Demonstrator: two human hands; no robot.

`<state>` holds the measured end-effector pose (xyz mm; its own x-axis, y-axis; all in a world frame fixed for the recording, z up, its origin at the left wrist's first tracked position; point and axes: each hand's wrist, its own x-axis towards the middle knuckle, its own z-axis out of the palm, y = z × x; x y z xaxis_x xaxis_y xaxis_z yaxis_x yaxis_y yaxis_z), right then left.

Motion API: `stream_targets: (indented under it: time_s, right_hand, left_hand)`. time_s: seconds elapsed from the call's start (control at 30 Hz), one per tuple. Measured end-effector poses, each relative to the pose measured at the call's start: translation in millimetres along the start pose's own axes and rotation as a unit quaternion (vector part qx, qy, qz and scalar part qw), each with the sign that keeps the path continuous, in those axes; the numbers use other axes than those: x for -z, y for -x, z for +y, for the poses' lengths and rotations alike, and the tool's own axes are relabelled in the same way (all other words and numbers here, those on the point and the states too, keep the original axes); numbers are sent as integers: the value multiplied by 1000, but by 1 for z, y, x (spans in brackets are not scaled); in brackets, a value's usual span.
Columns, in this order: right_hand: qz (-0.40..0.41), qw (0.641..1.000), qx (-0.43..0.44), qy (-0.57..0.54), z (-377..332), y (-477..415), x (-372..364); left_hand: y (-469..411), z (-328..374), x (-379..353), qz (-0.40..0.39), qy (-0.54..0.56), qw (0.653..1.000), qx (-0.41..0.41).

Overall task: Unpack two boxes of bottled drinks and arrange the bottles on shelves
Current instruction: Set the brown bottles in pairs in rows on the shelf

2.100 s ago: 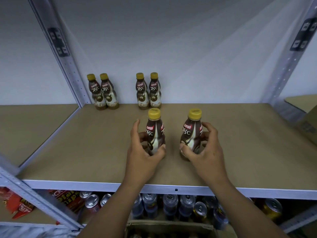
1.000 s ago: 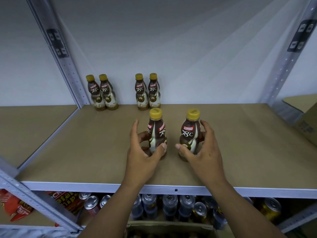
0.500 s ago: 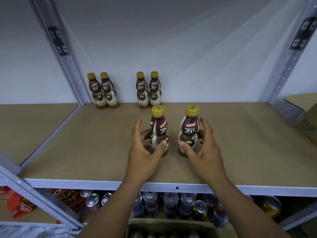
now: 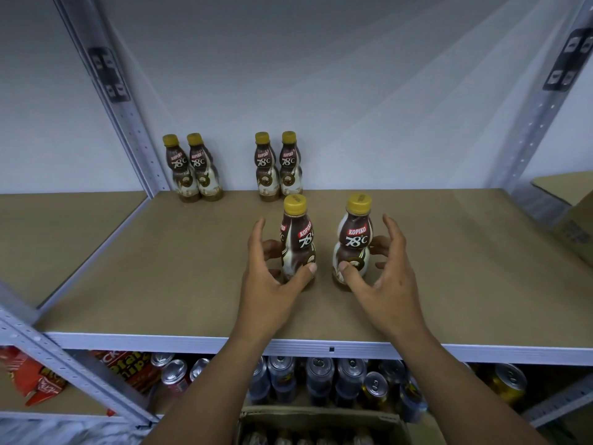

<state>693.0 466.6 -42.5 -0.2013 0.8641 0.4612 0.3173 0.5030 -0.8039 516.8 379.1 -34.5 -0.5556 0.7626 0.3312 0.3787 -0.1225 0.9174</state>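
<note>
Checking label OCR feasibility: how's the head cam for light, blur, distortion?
Head view: dim, bluish light; no glare on the left bottle or right bottle, labels sharp and readable. Head view: wide-angle distortion splays the shelf uprights outward. Head view: cans below sit in shadow; the box at the bottom edge is dark and soft.

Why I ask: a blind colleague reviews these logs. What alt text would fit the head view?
Two hands each hold a yellow-capped brown Kopiko bottle upright on a tan shelf: the left hand grips the left bottle, the right hand the right bottle. Four more bottles stand in two pairs against the back wall; cans sit on the shelf below.
</note>
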Motion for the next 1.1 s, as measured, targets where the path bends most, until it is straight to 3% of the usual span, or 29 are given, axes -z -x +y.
stream_targets:
  time_s: [1.1]
  right_hand:
    - [-15, 1000, 2, -21, -2, -2, -1]
  left_hand:
    - [-4, -4, -3, -51, 26, 998, -4]
